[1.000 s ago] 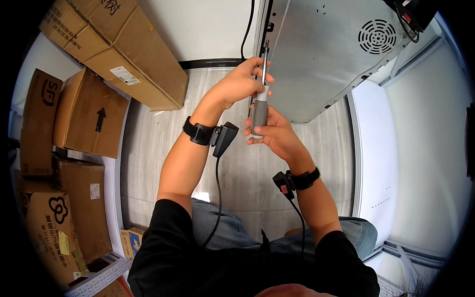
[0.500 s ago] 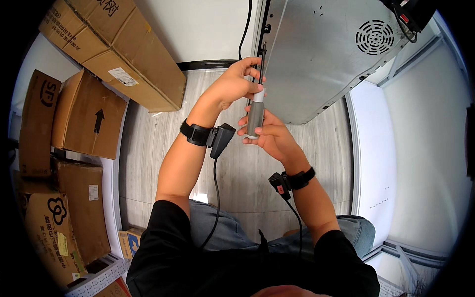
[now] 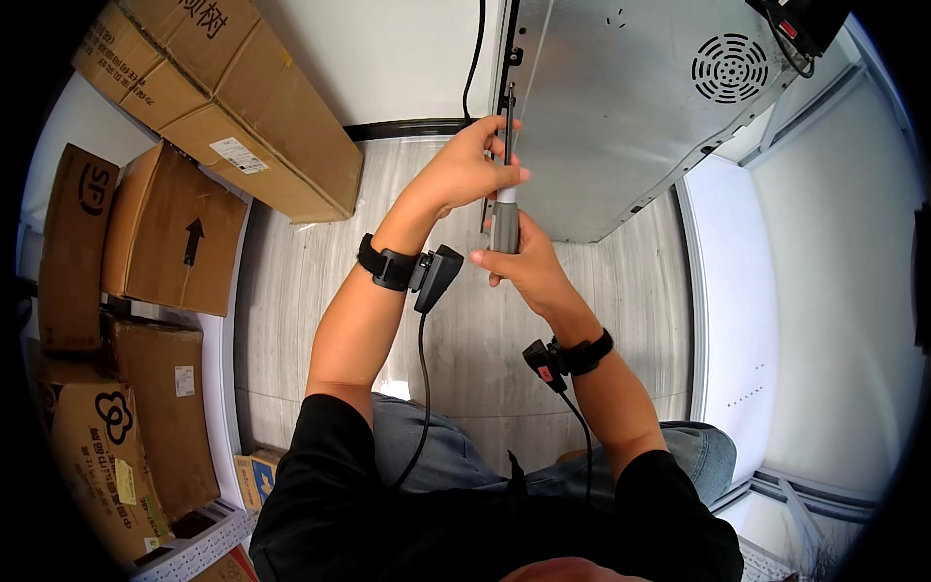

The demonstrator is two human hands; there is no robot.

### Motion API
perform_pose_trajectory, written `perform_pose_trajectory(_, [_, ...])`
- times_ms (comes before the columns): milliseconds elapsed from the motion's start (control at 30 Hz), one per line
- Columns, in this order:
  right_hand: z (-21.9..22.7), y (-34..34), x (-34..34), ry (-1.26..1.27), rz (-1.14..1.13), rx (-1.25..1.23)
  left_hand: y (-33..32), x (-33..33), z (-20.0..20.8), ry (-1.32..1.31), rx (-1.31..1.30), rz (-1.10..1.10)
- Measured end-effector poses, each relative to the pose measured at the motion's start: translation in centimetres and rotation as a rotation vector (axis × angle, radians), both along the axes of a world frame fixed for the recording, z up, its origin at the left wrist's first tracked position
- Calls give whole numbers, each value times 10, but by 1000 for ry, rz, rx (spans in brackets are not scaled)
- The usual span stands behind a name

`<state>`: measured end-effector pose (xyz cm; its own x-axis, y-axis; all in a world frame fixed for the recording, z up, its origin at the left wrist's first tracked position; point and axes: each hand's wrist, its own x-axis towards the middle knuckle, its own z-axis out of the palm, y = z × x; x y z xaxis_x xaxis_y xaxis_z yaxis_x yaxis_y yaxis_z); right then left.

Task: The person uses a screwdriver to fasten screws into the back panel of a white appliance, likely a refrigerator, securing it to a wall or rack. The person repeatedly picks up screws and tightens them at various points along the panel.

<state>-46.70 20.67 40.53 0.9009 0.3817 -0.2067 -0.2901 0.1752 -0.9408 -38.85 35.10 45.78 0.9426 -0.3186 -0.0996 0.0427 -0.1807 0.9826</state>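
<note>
A screwdriver [image 3: 504,228] with a grey handle, a pale collar and a long dark shaft points away from me. Its tip lies along the left edge of a large grey metal panel [image 3: 601,145]; whether it sits in a screw there I cannot tell. My right hand [image 3: 535,276] is closed around the handle, its thumb across the lower end. Higher up, my left hand [image 3: 467,173] has its fingers curled about the shaft just above the collar, steadying it lightly. A black strap with a small wired device is on each wrist.
Tall cardboard cartons [image 3: 281,126] stand at the far left, with several more boxes [image 3: 175,228] on a shelf below them. A black cable [image 3: 474,58] hangs by the panel's left side. A round vent [image 3: 729,68] and a black part [image 3: 805,24] sit at the panel's right.
My right hand's fingers have shifted on the handle, the thumb swinging over to its left side. The left thumb now sticks out to the right past the shaft.
</note>
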Motion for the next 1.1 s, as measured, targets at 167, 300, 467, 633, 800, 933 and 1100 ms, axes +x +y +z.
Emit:
perform_pose_trajectory(167, [-1, -6, -3, 1, -16, -33, -4, -3, 4, -1, 25, 10])
perform_pose_trajectory(300, [2, -8, -8, 1, -5, -28, -3, -2, 3, 6, 10, 27])
perform_pose_trajectory(467, [-3, -14, -16, 4, 31, -18, -6, 0, 4, 31, -170, 178])
perform_pose_trajectory(633, [7, -42, -26, 72, 93, -84, -13, 4, 7, -4, -318, 255])
perform_pose_trajectory(800, [28, -85, -29, 91, 64, -92, -28, 5, 0, -63, -413, 195])
perform_pose_trajectory(933, [79, -135, -26, 179, 20, -131, -59, -3, 20, -43, -533, 131])
perform_pose_trajectory(1100, [146, -247, -44, 189, -1, -239, -143, -18, 37, 34, -660, -73])
